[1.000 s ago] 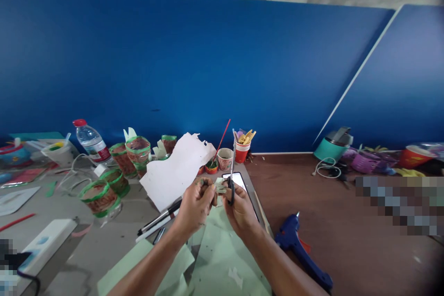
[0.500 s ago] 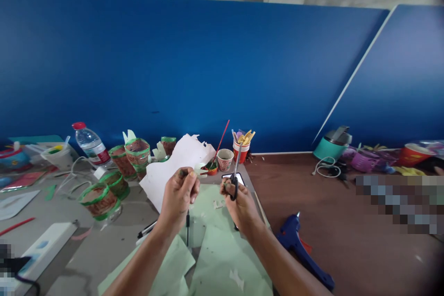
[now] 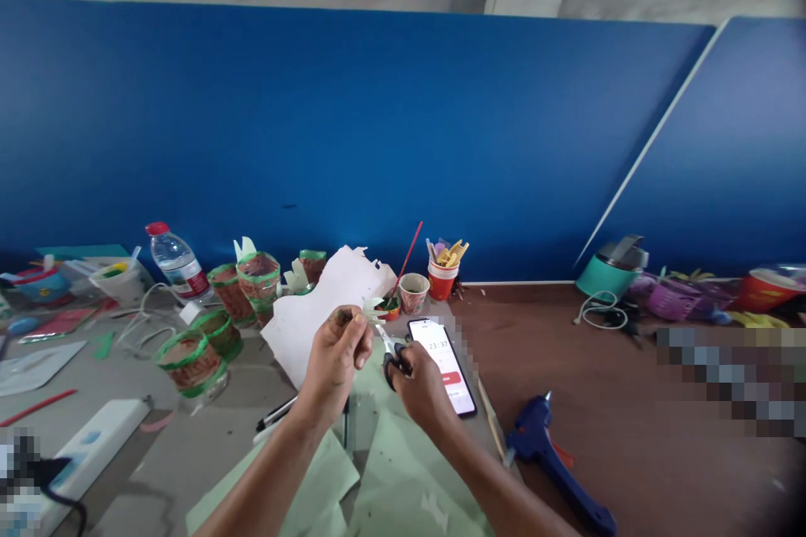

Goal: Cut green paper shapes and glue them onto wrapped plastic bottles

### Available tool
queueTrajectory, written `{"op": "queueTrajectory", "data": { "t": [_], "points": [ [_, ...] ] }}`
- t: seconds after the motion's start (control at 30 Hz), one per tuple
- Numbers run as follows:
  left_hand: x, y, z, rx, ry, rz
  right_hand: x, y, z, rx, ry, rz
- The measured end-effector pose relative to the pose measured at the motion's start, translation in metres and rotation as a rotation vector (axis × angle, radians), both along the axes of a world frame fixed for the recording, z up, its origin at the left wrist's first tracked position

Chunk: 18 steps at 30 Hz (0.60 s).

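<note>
My left hand (image 3: 343, 344) pinches a small pale green paper piece (image 3: 373, 312) with pointed strips, held up above the table. In my right hand (image 3: 419, 377) are scissors with dark handles (image 3: 391, 357); their blades point up and left and meet the lower edge of the paper piece. Under both hands lie pale green paper sheets (image 3: 403, 470). A phone (image 3: 448, 369) with a lit screen lies just right of my right hand. Behind my left hand stands a torn white sheet (image 3: 295, 323).
Green-rimmed brown cups (image 3: 189, 361) and a water bottle (image 3: 178, 264) stand left. A power strip (image 3: 101, 445) lies front left. A blue glue gun (image 3: 554, 461) rests right. At the back are a red cup of plastic cutlery (image 3: 443, 277) and a teal pot (image 3: 608, 273).
My right hand has moved left and turned the scissors from upright toward the paper piece. More of the phone now shows. The view has shifted slightly.
</note>
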<state>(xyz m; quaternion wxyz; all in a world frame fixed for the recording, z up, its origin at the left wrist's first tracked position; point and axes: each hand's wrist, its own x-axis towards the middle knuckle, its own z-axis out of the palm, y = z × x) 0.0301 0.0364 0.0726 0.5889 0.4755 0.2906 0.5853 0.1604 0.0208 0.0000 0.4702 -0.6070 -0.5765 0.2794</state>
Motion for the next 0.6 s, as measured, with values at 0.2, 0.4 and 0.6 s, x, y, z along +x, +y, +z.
{"op": "queueTrajectory", "data": {
  "t": [0.2, 0.4, 0.6],
  "points": [
    [0.002, -0.002, 0.000, -0.012, 0.018, 0.002, -0.002, -0.010, 0.004, -0.061, -0.606, 0.054],
    [0.003, -0.003, -0.002, -0.003, 0.061, -0.008, -0.003, -0.015, 0.004, -0.140, -0.893, 0.174],
    [0.005, -0.002, -0.003, -0.012, 0.081, -0.044, -0.003, -0.015, 0.002, -0.144, -0.912, 0.207]
  ]
}}
